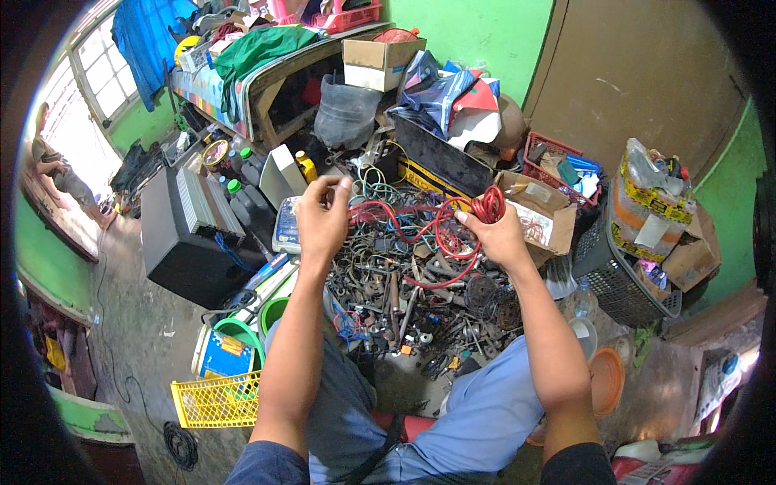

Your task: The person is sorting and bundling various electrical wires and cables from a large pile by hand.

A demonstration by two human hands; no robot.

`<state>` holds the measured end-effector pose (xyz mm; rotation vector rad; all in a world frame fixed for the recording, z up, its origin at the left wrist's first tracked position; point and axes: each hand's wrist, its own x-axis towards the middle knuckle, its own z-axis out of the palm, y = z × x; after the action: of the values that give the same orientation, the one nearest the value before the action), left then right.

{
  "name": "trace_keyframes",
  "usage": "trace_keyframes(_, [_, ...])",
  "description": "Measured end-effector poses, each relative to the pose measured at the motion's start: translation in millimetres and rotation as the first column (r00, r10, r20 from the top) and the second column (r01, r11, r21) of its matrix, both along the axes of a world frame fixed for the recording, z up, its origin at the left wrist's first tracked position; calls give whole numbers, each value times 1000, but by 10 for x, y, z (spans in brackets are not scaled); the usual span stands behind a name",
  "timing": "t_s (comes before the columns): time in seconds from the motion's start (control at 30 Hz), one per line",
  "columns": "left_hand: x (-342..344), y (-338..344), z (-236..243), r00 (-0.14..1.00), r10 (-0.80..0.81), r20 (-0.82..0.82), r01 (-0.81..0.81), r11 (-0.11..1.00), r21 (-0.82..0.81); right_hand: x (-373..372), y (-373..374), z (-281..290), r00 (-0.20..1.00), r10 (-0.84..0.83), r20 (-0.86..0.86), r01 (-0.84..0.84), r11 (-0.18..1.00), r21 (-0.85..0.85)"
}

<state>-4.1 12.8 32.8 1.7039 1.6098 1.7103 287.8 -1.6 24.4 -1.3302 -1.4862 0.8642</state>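
A coil of red cable (pixel 488 205) is gripped in my right hand (pixel 502 235), its loops bunched between thumb and fingers. Loose red loops hang below and to the left of that hand. One strand stretches across to my left hand (pixel 322 217), whose fingers are curled closed at its end; the exact grip is partly hidden. Both hands are raised over a wide heap of metal tools, parts and wires (pixel 404 283). A tangle of pale and teal wires (pixel 376 190) lies beyond, between the hands.
To the left are a black speaker box (pixel 182 246), dark bottles (pixel 250 210) and a yellow basket (pixel 214 402). An open black toolbox (pixel 440 158) stands behind the heap. On the right are a cardboard box (pixel 541 206) and a grey crate (pixel 618 275).
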Motion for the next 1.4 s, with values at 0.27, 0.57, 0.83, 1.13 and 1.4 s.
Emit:
trace_keyframes(0.27, [250, -103, -278, 883, -369, -291, 328, 927, -181, -27, 78, -160, 876, 120, -467, -154, 987, -36])
trace_keyframes(0.57, [439, -101, -310, 902, -417, 116, 419, 774, -475, -162, -30, 27, 886, 97, -453, -120, 993, -22])
trace_keyframes(0.83, [147, -48, -148, 972, -217, -87, 175, 921, -347, -48, 128, -153, 989, -77, -129, 89, 992, 88])
trace_keyframes(1.13, [61, 63, -309, 972, 27, -233, -67, 984, -163, 22, 107, -137, 973, -89, -214, 105, 992, 66])
trace_keyframes(1.4, [416, -199, -306, 860, -312, -404, 252, 948, -195, -108, -59, 5, 977, 31, 210, -46, 997, 66])
